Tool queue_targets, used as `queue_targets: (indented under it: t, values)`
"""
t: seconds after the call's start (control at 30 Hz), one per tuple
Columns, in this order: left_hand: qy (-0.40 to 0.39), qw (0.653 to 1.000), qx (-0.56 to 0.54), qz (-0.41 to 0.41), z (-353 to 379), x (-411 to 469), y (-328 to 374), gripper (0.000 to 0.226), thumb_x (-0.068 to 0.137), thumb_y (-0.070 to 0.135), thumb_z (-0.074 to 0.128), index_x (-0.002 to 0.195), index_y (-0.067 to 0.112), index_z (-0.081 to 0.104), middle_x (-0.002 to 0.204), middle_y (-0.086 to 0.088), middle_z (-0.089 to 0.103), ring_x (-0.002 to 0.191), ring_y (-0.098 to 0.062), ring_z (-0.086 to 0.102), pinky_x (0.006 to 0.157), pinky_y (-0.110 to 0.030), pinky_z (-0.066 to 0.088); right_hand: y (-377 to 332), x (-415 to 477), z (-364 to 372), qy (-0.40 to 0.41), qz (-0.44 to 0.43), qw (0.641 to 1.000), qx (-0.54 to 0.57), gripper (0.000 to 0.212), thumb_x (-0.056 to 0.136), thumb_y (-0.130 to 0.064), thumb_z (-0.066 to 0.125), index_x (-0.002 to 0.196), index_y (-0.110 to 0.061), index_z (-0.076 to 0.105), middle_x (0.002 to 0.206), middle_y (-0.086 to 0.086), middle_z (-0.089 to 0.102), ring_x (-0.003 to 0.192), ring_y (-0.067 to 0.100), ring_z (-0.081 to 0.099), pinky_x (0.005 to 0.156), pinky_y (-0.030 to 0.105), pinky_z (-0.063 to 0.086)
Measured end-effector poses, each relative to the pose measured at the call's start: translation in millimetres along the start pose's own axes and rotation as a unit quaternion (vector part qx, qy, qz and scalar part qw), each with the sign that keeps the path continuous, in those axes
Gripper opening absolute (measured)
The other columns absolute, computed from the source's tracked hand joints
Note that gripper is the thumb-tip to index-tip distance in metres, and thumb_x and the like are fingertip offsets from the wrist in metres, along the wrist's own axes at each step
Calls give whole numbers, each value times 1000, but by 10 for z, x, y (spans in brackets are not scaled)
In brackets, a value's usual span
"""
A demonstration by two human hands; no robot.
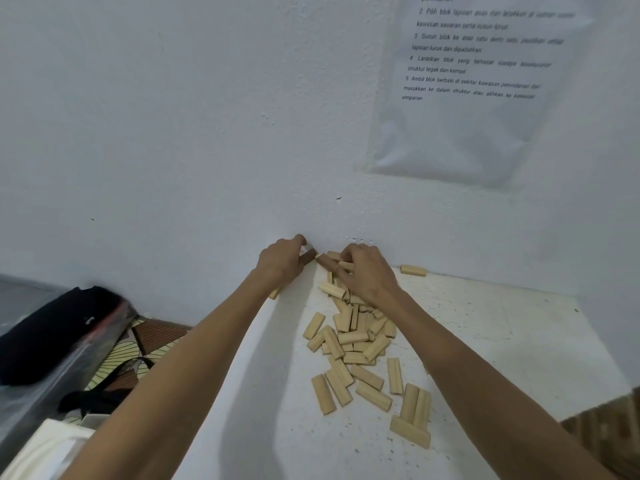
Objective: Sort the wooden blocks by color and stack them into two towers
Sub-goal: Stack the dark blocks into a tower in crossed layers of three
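You hold a brown block in each hand at the far end of the tabletop, close against the wall. Your left hand curls its fingers round the brown block, whose free end points right. Your right hand curls its fingers down over the second brown block, with a pale block under the same fingers; how firm that pinch is cannot be told. The two brown ends almost meet between your hands. Their long axes are set at a shallow angle to each other, not parallel.

That angle is what your next move likely depends on: to start a brown layer you would turn the blocks until they lie side by side. Each block is already in its own hand, so neither has to reach. No tower shows yet.

The pale pile runs from under your right hand back toward you, its blocks lying at all angles and looser at the near end. One lone block lies by the wall to the right, and another peeks out under your left wrist at the tabletop's edge.

No container stands on the tabletop. A black bag lies off to the left, its contents hidden.
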State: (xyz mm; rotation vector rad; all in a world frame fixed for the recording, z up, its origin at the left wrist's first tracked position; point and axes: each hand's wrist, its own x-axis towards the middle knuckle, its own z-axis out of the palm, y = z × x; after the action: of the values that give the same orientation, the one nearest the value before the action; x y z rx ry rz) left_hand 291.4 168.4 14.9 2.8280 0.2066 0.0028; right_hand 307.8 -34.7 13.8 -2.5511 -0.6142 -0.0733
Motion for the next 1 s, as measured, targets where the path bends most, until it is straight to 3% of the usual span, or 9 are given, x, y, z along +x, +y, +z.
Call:
queue_targets:
  t: [0.17, 0.47, 0.67, 0.83, 1.0]
  values:
    - [31, 997, -62, -24, 47, -12, -29, 60, 98, 62, 48, 136, 16, 45, 107, -9, 68, 94, -29, 64, 82, -45, 56, -77, 7, 69, 9, 12, 999, -38, 53, 97, -53, 58, 128, -10, 56, 114, 10, 68, 101, 28, 64, 78, 42, 56]
    - [47, 992, -114, -13, 82, -148, -74, 57, 97, 56, 55, 133, 13, 50, 106, -9, 70, 97, -28, 64, 84, -44, 55, -135, 0, 83, -20, 31, 999, -2, 62, 94, -34, 66, 143, -4, 40, 132, 16, 56, 121, 30, 54, 94, 39, 48]
    - [44, 991, -128, -12, 69, -248, -101, 60, 96, 58, 56, 134, 12, 47, 108, -6, 70, 94, -24, 63, 80, -36, 52, -177, -37, 109, -19, 63, 995, 69, 85, 85, -51, 74, 148, -11, 33, 135, 8, 57, 124, 24, 55, 98, 41, 51]
    - [31, 990, -136, -15, 33, -254, -126, 64, 94, 60, 59, 136, 13, 46, 107, -4, 69, 94, -23, 61, 77, -32, 47, -245, 59, 155, -16, 79, 996, 42, 71, 88, -50, 67, 137, -7, 38, 125, 7, 63, 116, 28, 58, 97, 46, 48]
    - [30, 989, -141, -18, 55, -239, -152, 65, 93, 61, 59, 136, 13, 47, 110, -5, 70, 96, -23, 62, 77, -31, 46, -251, 78, 220, 8, 73, 997, 27, 58, 89, -37, 71, 130, -9, 40, 117, 12, 60, 98, 27, 60, 79, 38, 52]
